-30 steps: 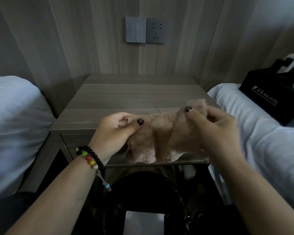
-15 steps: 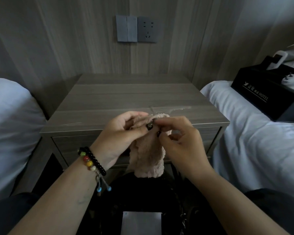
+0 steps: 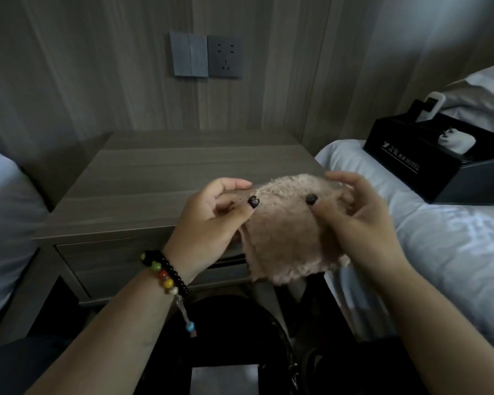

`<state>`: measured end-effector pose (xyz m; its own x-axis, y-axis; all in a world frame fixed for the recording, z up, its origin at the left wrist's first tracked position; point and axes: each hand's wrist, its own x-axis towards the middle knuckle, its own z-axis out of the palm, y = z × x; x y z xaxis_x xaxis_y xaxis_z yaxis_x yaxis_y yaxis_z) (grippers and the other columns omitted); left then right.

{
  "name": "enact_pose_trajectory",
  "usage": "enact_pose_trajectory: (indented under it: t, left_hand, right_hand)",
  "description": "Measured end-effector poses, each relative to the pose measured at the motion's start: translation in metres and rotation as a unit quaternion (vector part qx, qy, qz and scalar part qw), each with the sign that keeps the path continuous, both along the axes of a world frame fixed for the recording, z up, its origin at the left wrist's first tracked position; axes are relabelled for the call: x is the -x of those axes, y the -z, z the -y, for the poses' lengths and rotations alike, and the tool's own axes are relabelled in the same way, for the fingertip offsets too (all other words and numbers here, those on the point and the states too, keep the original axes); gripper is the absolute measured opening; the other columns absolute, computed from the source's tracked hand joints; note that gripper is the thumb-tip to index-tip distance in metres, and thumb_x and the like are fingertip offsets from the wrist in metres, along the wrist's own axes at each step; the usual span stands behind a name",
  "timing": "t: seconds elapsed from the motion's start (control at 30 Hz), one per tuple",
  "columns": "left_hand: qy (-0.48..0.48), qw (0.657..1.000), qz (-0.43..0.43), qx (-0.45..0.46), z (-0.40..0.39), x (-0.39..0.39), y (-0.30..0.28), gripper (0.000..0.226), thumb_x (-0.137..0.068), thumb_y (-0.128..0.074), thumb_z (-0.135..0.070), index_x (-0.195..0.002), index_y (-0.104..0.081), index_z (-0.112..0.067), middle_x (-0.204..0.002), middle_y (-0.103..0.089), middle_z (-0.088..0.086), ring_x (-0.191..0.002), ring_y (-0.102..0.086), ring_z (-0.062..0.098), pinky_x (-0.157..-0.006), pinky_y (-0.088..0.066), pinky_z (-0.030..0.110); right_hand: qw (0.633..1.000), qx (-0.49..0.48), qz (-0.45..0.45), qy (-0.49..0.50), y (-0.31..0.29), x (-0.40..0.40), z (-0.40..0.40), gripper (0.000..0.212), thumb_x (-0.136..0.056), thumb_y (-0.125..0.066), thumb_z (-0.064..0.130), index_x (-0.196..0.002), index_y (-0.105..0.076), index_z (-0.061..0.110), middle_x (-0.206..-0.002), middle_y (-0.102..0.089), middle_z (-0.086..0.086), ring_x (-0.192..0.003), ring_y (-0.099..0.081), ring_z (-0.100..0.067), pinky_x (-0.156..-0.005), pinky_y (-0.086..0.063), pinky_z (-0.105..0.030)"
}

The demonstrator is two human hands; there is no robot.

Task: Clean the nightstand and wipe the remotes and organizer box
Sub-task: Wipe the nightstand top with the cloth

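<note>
- A fluffy beige cleaning cloth (image 3: 288,232) hangs in the air between two hands, in front of the near right corner of a grey wood-grain nightstand (image 3: 160,189); its pile looks thick and shaggy, and its lower edge droops in uneven folds below the drawer front.
- The left hand (image 3: 211,223), with a bracelet of black and coloured beads (image 3: 166,275) at the wrist, pinches the cloth's left edge, thumb on the near face and fingers (image 3: 234,185) curled behind it.
- The right hand (image 3: 357,220) pinches the right edge the same way, its dark-painted thumbnail pressed into the pile and its fingers (image 3: 340,178) bent over the top.
- The nightstand's tabletop shows bare wood from the back wall to its front edge, with the cloth held above and in front of it, not touching.
- White bedding rises close on either side: a pillow (image 3: 3,223) on the left and a bed (image 3: 439,252) on the right, leaving a narrow gap around the nightstand.
- A black rectangular organizer box with white hotel lettering (image 3: 405,163) sits on the right bed, well apart from the cloth; a white remote (image 3: 431,105) stands in its rear compartment and a white tissue (image 3: 457,141) pokes from its top.
- A grey wall switch (image 3: 188,55) and socket (image 3: 225,57) sit above the nightstand.
</note>
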<state>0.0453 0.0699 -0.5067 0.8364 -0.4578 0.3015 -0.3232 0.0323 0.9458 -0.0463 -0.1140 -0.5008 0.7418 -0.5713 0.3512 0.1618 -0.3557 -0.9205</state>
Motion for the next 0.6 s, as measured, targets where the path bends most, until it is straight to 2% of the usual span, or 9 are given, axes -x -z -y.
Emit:
enact_pose_trajectory:
  t: [0.07, 0.1, 0.2, 0.27, 0.3, 0.4, 0.47, 0.53, 0.6]
  left_hand:
    - [0.002, 0.999, -0.031, 0.012, 0.007, 0.001, 0.000, 0.020, -0.088, -0.066, -0.018, -0.107, -0.061, -0.023, -0.094, -0.074, 0.003, -0.090, -0.070, 0.021, -0.076, -0.060, 0.040]
    - [0.005, 0.999, -0.046, 0.023, 0.011, 0.001, 0.001, 0.021, -0.088, -0.065, -0.017, -0.108, -0.060, -0.022, -0.098, -0.073, 0.006, -0.092, -0.070, 0.021, -0.077, -0.059, 0.044]
    - [0.005, 0.998, -0.055, 0.044, 0.017, -0.004, 0.004, 0.022, -0.091, -0.061, -0.009, -0.109, -0.056, -0.021, -0.102, -0.072, 0.006, -0.093, -0.071, 0.012, -0.078, -0.059, 0.039]
    - [-0.016, 0.998, -0.044, 0.044, 0.017, -0.010, 0.008, 0.021, -0.092, -0.058, -0.009, -0.108, -0.054, -0.022, -0.103, -0.072, 0.003, -0.095, -0.070, 0.009, -0.079, -0.059, 0.036]
    - [-0.031, 0.998, -0.031, 0.035, 0.014, -0.014, 0.012, 0.021, -0.093, -0.057, -0.010, -0.108, -0.053, -0.024, -0.104, -0.072, 0.000, -0.096, -0.069, 0.008, -0.080, -0.058, 0.037]
    - [-0.075, 0.994, 0.070, -0.038, 0.004, -0.026, 0.017, 0.022, -0.090, -0.057, -0.020, -0.106, -0.052, -0.035, -0.104, -0.071, -0.013, -0.099, -0.065, 0.001, -0.082, -0.056, 0.037]
    - [-0.085, 0.982, 0.140, -0.096, -0.005, -0.032, 0.018, 0.024, -0.091, -0.056, -0.019, -0.108, -0.052, -0.035, -0.107, -0.069, -0.018, -0.097, -0.062, -0.005, -0.079, -0.052, 0.022]
    - [-0.079, 0.968, 0.180, -0.158, -0.014, -0.039, 0.019, 0.025, -0.094, -0.054, -0.017, -0.112, -0.051, -0.033, -0.114, -0.065, -0.019, -0.100, -0.061, -0.006, -0.082, -0.049, 0.012]
    - [-0.084, 0.943, 0.229, -0.228, -0.022, -0.046, 0.021, 0.025, -0.094, -0.053, -0.021, -0.117, -0.051, -0.032, -0.121, -0.060, -0.017, -0.106, -0.058, 0.001, -0.090, -0.049, 0.022]
  right_hand:
    - [0.998, 0.055, 0.029, 0.017, -0.013, -0.006, 0.017, 0.035, -0.081, -0.075, 0.007, -0.107, -0.063, 0.027, -0.070, -0.055, 0.008, -0.058, -0.049, -0.002, -0.059, -0.043, -0.012]
    - [0.996, 0.074, 0.033, 0.033, -0.017, -0.014, 0.025, 0.034, -0.080, -0.076, 0.009, -0.105, -0.063, 0.028, -0.071, -0.057, 0.010, -0.059, -0.051, -0.001, -0.061, -0.045, -0.014]
    - [0.985, 0.146, -0.006, 0.097, -0.016, -0.046, 0.049, 0.033, -0.082, -0.074, 0.016, -0.112, -0.064, 0.024, -0.085, -0.062, 0.009, -0.076, -0.059, -0.007, -0.077, -0.052, -0.028]
    - [0.954, 0.260, -0.075, 0.128, -0.007, -0.063, 0.057, 0.038, -0.086, -0.067, 0.018, -0.124, -0.060, 0.014, -0.111, -0.062, -0.003, -0.103, -0.059, -0.021, -0.093, -0.046, -0.035]
    - [0.933, 0.324, -0.099, 0.123, 0.000, -0.066, 0.057, 0.039, -0.089, -0.063, 0.019, -0.125, -0.059, 0.009, -0.121, -0.059, -0.010, -0.112, -0.056, -0.027, -0.096, -0.045, -0.037]
    - [0.872, 0.465, -0.144, 0.045, 0.023, -0.063, 0.048, 0.036, -0.092, -0.048, 0.029, -0.114, -0.066, 0.008, -0.114, -0.064, -0.012, -0.103, -0.061, -0.032, -0.090, -0.050, -0.044]
    - [0.866, 0.472, -0.164, 0.011, 0.029, -0.056, 0.042, 0.044, -0.094, -0.040, 0.036, -0.119, -0.067, 0.012, -0.121, -0.065, -0.008, -0.110, -0.061, -0.028, -0.095, -0.048, -0.040]
    - [0.860, 0.467, -0.203, -0.001, 0.027, -0.056, 0.037, 0.062, -0.093, -0.029, 0.051, -0.135, -0.057, 0.016, -0.138, -0.056, -0.005, -0.127, -0.051, -0.026, -0.106, -0.037, -0.039]
    - [0.822, 0.502, -0.270, -0.016, 0.026, -0.062, 0.031, 0.080, -0.087, -0.016, 0.064, -0.149, -0.038, 0.018, -0.154, -0.038, -0.003, -0.143, -0.032, -0.025, -0.118, -0.021, -0.044]
